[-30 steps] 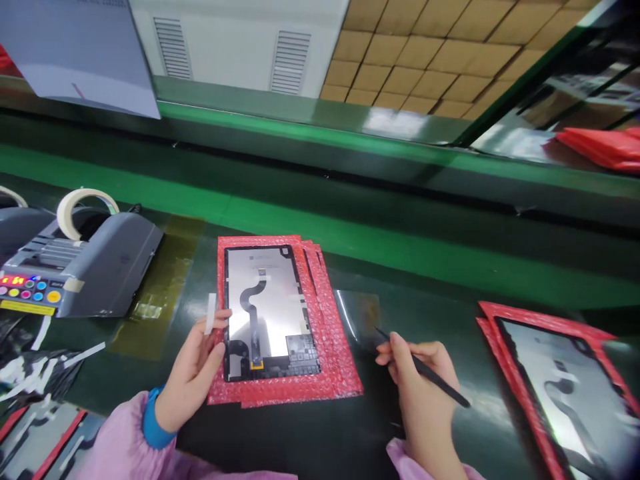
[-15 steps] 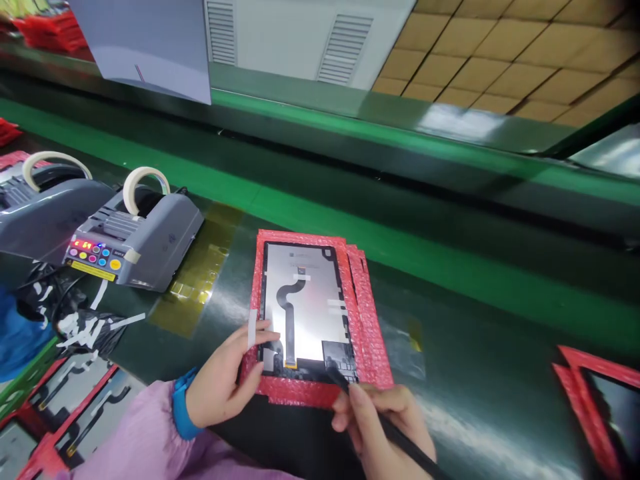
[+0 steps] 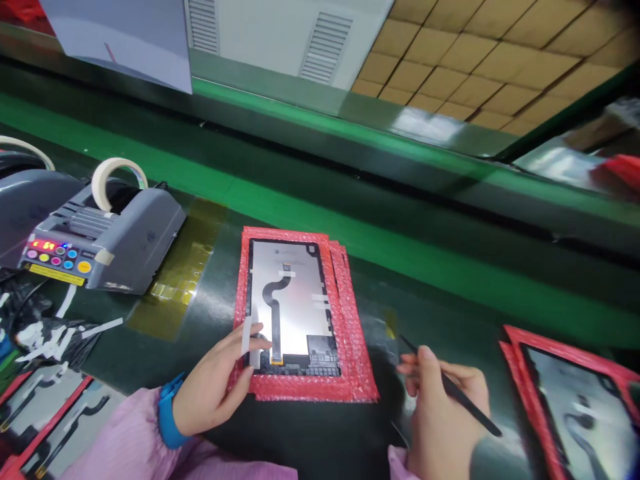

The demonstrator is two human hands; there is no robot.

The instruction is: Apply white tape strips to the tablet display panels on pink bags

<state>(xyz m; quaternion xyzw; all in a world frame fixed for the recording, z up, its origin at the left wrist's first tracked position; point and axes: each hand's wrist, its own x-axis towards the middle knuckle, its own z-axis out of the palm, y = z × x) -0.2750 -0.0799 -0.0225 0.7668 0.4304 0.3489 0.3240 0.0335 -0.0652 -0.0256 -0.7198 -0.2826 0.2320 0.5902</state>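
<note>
A display panel [image 3: 300, 313] lies with its silver back up on red bubble wrap [image 3: 305, 389], a dark curved ribbon cable [image 3: 276, 327] running down it. My left hand [image 3: 215, 377] rests at the panel's lower left corner, fingers stretched out over its edge near the cable's lower end. Across those fingers sits a strip of white tape [image 3: 246, 335]. My right hand [image 3: 445, 407] is off to the right of the panel, above the bench, closed around slim black tweezers [image 3: 467, 403]. Their pointed end faces up and left, apart from the panel.
Left of the panel stands a grey tape dispenser [image 3: 107, 233] with lit buttons; another is beside it. Yellow film [image 3: 175, 280] is stuck to the bench. At right lies another panel [image 3: 575, 407] on red wrap. More panels [image 3: 60, 413] sit lower left.
My right hand has drawn the tweezers away from the panel's lower right corner, out to the right. My left hand stays on the panel. The view has shifted to the right.
</note>
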